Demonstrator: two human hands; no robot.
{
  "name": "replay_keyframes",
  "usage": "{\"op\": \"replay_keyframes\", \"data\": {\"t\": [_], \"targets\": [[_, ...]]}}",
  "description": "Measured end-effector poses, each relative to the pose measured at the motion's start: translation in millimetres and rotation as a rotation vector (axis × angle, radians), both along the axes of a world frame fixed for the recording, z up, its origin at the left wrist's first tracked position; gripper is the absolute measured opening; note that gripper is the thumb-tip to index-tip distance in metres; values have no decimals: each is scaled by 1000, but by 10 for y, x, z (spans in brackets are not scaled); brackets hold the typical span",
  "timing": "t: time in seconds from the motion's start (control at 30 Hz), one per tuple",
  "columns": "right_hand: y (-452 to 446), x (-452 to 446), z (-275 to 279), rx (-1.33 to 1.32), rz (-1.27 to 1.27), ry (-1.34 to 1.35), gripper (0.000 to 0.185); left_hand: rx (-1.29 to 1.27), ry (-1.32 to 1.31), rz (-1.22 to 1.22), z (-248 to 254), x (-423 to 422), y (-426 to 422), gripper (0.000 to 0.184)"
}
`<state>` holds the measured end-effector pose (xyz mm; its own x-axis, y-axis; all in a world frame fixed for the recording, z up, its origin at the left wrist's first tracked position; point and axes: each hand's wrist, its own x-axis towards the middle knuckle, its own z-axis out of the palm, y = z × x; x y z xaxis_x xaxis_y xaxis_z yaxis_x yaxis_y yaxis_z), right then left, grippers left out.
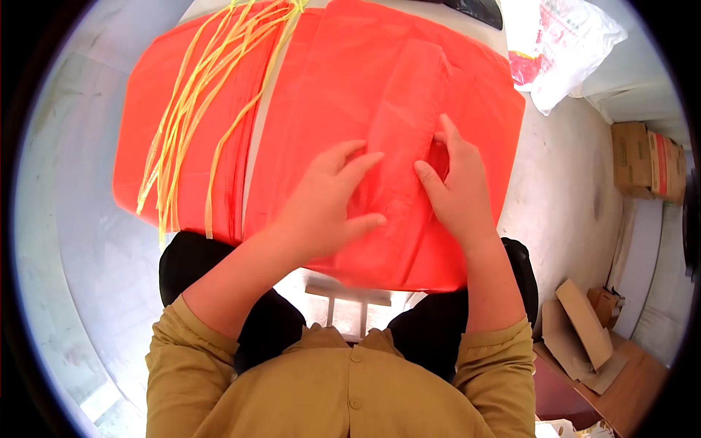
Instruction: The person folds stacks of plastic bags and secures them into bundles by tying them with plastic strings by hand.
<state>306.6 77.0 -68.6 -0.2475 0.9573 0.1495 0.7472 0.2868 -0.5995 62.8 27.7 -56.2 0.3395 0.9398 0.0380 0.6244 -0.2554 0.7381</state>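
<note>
A stack of thin red plastic sheets [321, 95], possibly bags, lies across my lap and the table in front of me. On top of it runs a long folded strip of red plastic [401, 117], pointing away from me. My left hand [328, 201] is open over the strip's left side, thumb and fingers spread. At the strip's right edge is my right hand [461, 179], thumb and fingertips apart near the fold; whether they touch it is unclear. Several yellow ties [197, 95] hang over another red plastic stack [157, 131] at the left.
A white plastic bag [577, 47] sits beyond the table's right side, with a black item [478, 10] at the far edge. Cardboard boxes [632, 160] stand at the right. Flattened cardboard [577, 336] rests on a brown surface [631, 379] at lower right.
</note>
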Motion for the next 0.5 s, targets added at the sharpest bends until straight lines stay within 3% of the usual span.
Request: {"op": "replay_keyframes", "data": {"t": [0.23,0.5], "targets": [[9,-23,20,-98,30,96,52,120,93,-153,-66,190,-91,85],[-14,-85,3,-215,14,185,44,165,260,-283,-85,214,-95,81]]}}
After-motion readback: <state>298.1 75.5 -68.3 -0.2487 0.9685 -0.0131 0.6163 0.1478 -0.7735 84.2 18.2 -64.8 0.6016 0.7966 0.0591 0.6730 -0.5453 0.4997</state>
